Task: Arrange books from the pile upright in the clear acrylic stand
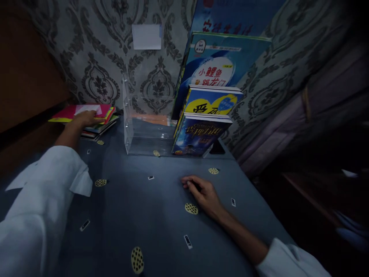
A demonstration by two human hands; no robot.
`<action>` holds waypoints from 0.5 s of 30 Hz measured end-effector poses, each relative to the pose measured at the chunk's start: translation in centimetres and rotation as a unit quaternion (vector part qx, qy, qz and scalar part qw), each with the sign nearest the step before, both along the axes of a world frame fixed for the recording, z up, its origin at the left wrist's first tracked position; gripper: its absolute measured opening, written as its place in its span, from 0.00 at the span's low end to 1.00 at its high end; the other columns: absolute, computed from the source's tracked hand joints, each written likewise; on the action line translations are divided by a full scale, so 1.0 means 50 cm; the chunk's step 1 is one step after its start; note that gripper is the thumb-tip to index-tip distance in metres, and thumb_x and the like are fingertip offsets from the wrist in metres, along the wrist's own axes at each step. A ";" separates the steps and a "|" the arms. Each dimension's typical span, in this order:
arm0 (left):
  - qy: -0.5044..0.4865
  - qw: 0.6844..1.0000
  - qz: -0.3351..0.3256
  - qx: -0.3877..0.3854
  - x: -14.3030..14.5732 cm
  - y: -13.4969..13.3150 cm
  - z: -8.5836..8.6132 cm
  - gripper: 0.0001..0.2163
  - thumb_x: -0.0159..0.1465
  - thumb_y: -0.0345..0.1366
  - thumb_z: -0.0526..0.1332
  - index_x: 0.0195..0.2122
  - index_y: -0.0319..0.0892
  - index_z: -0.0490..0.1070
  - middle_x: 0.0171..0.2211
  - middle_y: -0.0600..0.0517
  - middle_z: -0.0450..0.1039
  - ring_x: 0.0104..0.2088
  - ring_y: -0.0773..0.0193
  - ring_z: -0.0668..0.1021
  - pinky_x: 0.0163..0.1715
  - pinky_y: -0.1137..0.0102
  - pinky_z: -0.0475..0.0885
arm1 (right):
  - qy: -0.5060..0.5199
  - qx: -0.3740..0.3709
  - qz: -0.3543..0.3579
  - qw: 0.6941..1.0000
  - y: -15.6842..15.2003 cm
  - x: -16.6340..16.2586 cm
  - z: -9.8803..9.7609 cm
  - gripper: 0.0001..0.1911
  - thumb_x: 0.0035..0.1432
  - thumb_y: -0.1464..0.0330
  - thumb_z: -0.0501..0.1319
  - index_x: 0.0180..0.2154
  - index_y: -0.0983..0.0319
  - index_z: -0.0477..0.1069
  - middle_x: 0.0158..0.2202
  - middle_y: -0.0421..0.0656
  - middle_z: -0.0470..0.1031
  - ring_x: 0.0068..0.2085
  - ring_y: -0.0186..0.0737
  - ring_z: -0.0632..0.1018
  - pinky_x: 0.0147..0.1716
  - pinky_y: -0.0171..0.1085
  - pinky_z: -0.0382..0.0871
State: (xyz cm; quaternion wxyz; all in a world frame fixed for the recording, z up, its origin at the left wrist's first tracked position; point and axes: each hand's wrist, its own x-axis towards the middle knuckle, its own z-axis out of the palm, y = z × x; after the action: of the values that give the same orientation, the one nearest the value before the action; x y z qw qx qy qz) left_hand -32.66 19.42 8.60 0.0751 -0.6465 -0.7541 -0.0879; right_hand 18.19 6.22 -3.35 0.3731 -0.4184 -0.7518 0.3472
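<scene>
My left hand (85, 118) reaches out over a low stack of books and booklets at the back left, its fingers laid out over the top. Pink is the colour of the uppermost booklet (108, 109), with a pale sheet (80, 109) on it. My right hand (201, 192) rests on the blue-grey tablecloth with its fingers curled in and nothing visible in them. Beyond it, a clear acrylic book rack (127, 127) holds upright books at its right end. A dark blue book (198, 134) is in front, then a blue and yellow book (216, 102).
Taller picture books (245, 57) stand at the back of the rack. A dark flat object (218, 147) lies to the rack's right. Patterned wallpaper bears a white card (147, 37). A curtain (276, 111) hangs on the right, and a brown panel (29, 65) rises on the left.
</scene>
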 end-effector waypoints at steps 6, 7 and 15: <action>0.043 0.994 0.057 -0.084 -0.001 0.032 -0.001 0.24 0.70 0.53 0.56 0.41 0.33 0.75 0.34 0.45 0.78 0.45 0.53 0.75 0.51 0.56 0.67 | 0.012 -0.011 0.000 1.000 -0.001 -0.001 0.000 0.14 0.65 0.60 0.57 0.39 0.59 0.79 0.35 0.45 0.82 0.33 0.41 0.82 0.36 0.40 0.78; 0.049 0.993 0.055 -0.088 0.002 0.036 -0.003 0.21 0.71 0.49 0.56 0.41 0.33 0.75 0.34 0.45 0.78 0.45 0.53 0.75 0.51 0.56 0.66 | 0.012 -0.015 0.000 1.000 0.000 0.000 -0.001 0.14 0.65 0.60 0.58 0.39 0.59 0.79 0.35 0.45 0.82 0.32 0.41 0.81 0.36 0.40 0.78; 0.023 0.997 0.028 -0.062 0.026 0.083 -0.011 0.16 0.68 0.42 0.60 0.31 0.31 0.74 0.30 0.45 0.78 0.42 0.56 0.75 0.49 0.59 0.67 | 0.011 -0.030 -0.004 0.999 0.001 0.004 -0.004 0.14 0.65 0.58 0.59 0.39 0.59 0.79 0.34 0.45 0.82 0.32 0.41 0.82 0.36 0.40 0.79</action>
State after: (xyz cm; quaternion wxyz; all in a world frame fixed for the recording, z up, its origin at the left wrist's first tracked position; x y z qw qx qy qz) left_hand -31.37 23.56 8.06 0.0547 -0.6308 -0.7736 -0.0234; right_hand 18.39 6.26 -3.56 0.3702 -0.4287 -0.7348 0.3731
